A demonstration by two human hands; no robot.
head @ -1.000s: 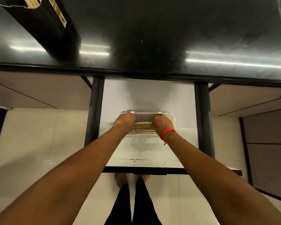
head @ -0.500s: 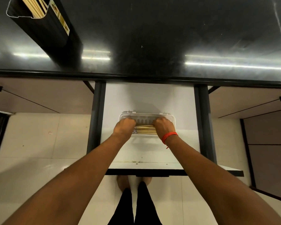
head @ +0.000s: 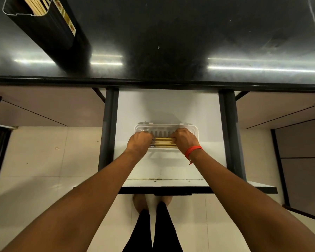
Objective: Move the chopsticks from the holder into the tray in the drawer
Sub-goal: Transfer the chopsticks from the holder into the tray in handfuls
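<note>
A white slotted plastic tray (head: 165, 127) lies in the open white drawer (head: 167, 166) under the black countertop. Pale wooden chopsticks (head: 163, 142) lie crosswise in the tray. My left hand (head: 139, 141) is closed over their left ends, and my right hand (head: 185, 139), with a red band at the wrist, is closed over their right ends. A tall black holder (head: 49, 31) stands on the countertop at the far left, with more pale chopsticks (head: 37, 4) sticking up in its mouth.
The glossy black countertop (head: 171, 42) overhangs the back of the drawer. Dark drawer rails (head: 107, 131) run along both sides. My legs and feet (head: 153, 224) stand on the pale tiled floor below the drawer's front edge. A dark cabinet (head: 302, 164) stands at the right.
Both hands stay at the ends of the chopsticks in the tray. The view has tilted slightly, so more of the holder's mouth shows.
</note>
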